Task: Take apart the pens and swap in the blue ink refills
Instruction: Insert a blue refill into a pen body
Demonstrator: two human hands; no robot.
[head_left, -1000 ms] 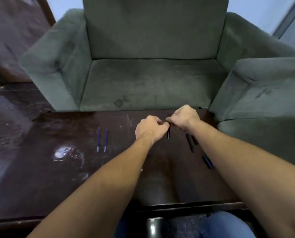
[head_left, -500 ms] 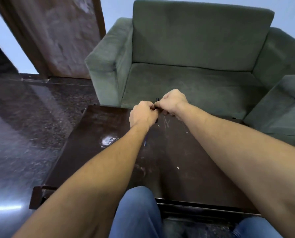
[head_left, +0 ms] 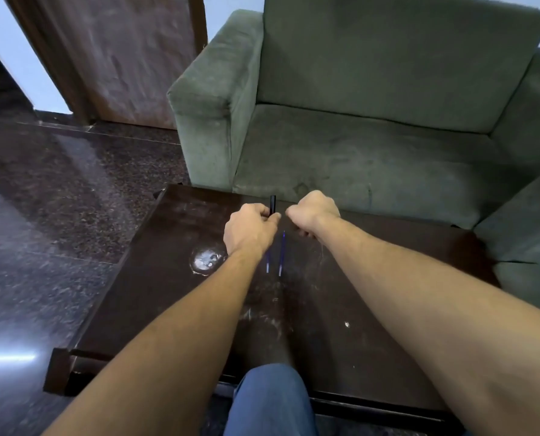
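Note:
My left hand point(head_left: 251, 229) grips a black pen barrel point(head_left: 272, 204), whose upper end sticks up above my fingers. My right hand point(head_left: 312, 212) is a curled fist just to the right of it, a small gap apart; whatever is inside the fist is hidden. Two thin blue ink refills point(head_left: 281, 254) lie side by side on the dark wooden table point(head_left: 174, 278), below and between my hands; my left wrist covers part of the left one.
A green sofa point(head_left: 372, 146) stands right behind the table's far edge. A shiny round mark point(head_left: 206, 259) sits on the table left of my left wrist. Dark polished floor point(head_left: 58, 199) lies to the left. My knee in jeans point(head_left: 268, 401) is at the near edge.
My hands, joined on the pen before, have come apart; the barrel stays in my left hand. The view has swung left, and the blue refills now show between my wrists.

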